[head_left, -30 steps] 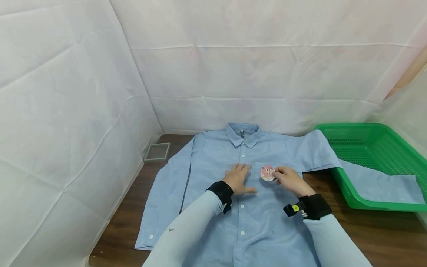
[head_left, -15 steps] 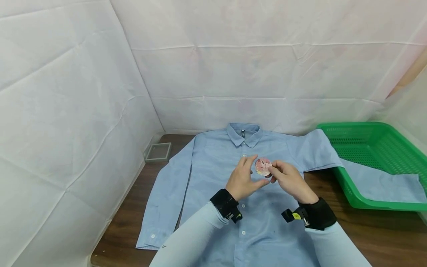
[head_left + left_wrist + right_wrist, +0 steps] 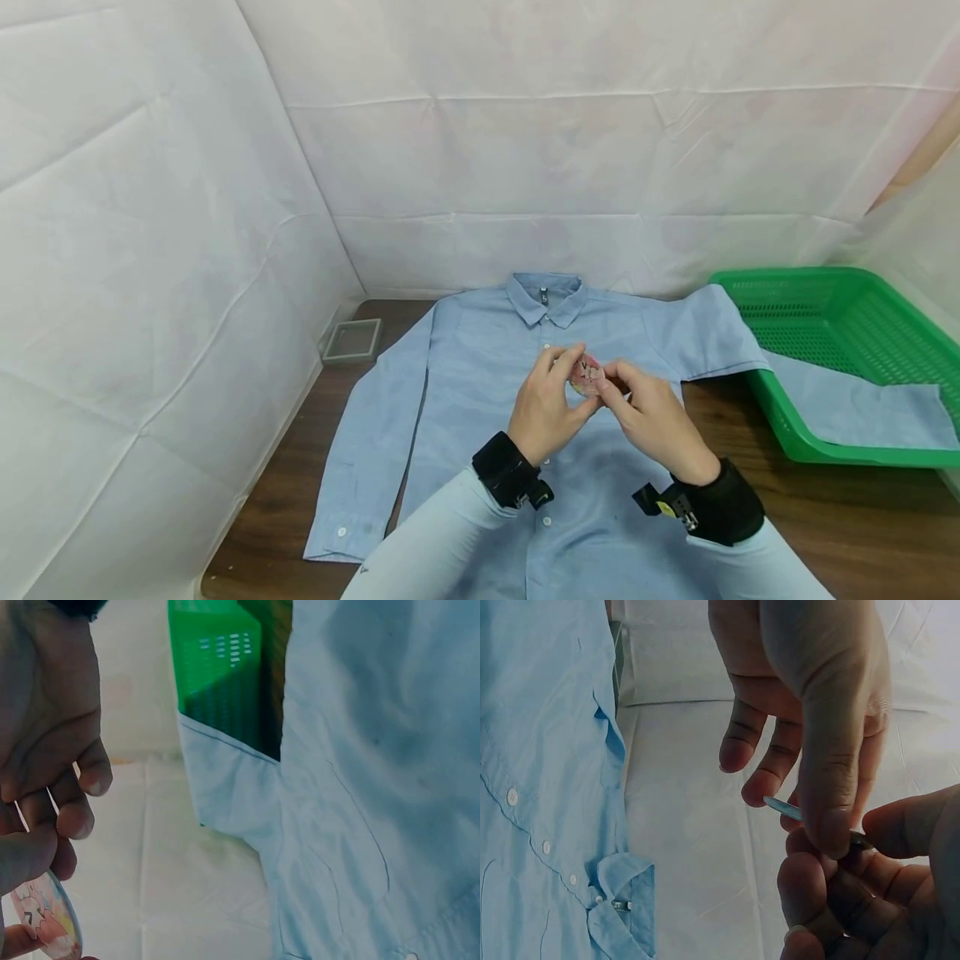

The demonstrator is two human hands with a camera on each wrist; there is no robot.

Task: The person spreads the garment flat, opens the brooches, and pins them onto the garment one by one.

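Observation:
A round pink printed badge (image 3: 584, 377) is held above the chest of a light blue shirt (image 3: 480, 375) lying spread out with its collar at the back. My left hand (image 3: 542, 410) has its thumb and fingers bent around the badge's left edge. On the other edge my right hand (image 3: 662, 423) pinches it. The left wrist view shows the badge's (image 3: 56, 922) printed face tilted at the lower left. Edge-on in the right wrist view, the badge (image 3: 782, 808) is partly covered by the left thumb (image 3: 834, 780); its back is mostly hidden.
A green basket (image 3: 813, 456) stands at the right, one shirt sleeve (image 3: 862, 408) hanging over into it. A small grey square tray (image 3: 352, 360) sits at the back left. White sheeting (image 3: 487, 167) walls in the brown table (image 3: 258, 542).
My left hand has lifted off the shirt and moved to the badge, taking its edge. The right hand has brought the badge slightly left and up, turning it.

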